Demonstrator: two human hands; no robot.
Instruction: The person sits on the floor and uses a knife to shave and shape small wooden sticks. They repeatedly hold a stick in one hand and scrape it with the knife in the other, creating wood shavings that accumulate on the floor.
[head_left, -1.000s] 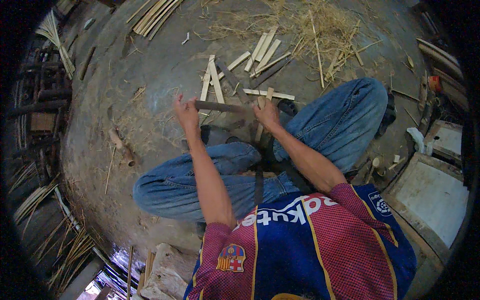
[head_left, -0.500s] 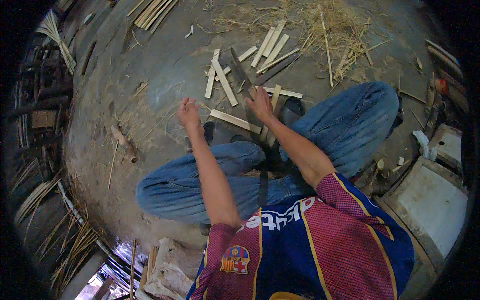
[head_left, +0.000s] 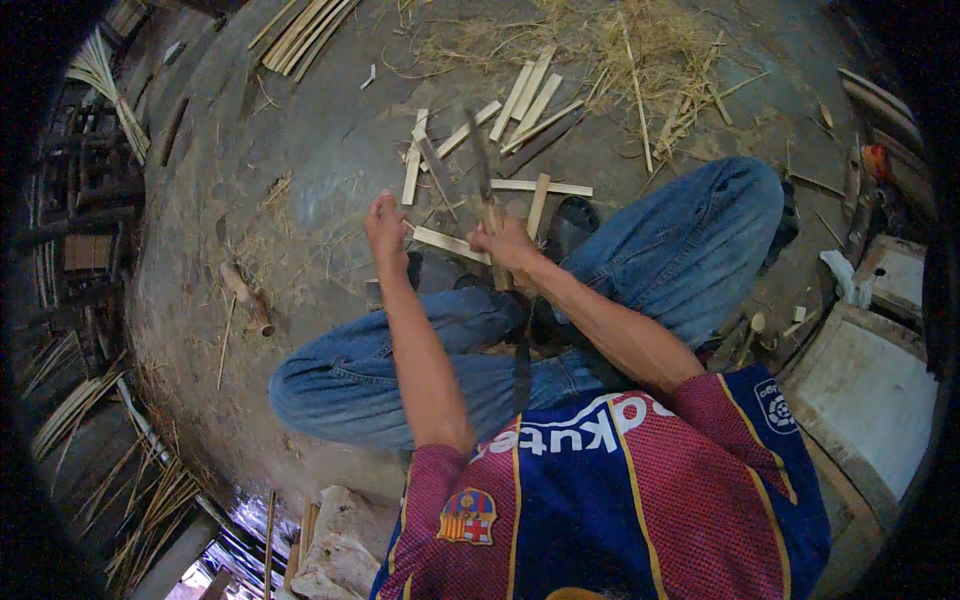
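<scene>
My right hand is closed round the wooden handle of a long knife, its dark blade pointing up and away over the floor. My left hand hovers to the left of the knife, fingers loosely bent, with nothing visible in it. Between the hands lies a pale wooden strip. Another strip leans upright by my right foot, and one more lies crosswise behind it. Farther off, several flat pale strips are scattered on the floor.
Thin shavings are heaped at the far right. A bundle of long strips lies at the far left, and a short bamboo piece sits left of my knee. My bent legs in jeans frame the work area. Pale-topped boxes stand right.
My right hand has drawn back toward me and left with the knife, whose blade now stands steeper. My left hand has shifted only slightly.
</scene>
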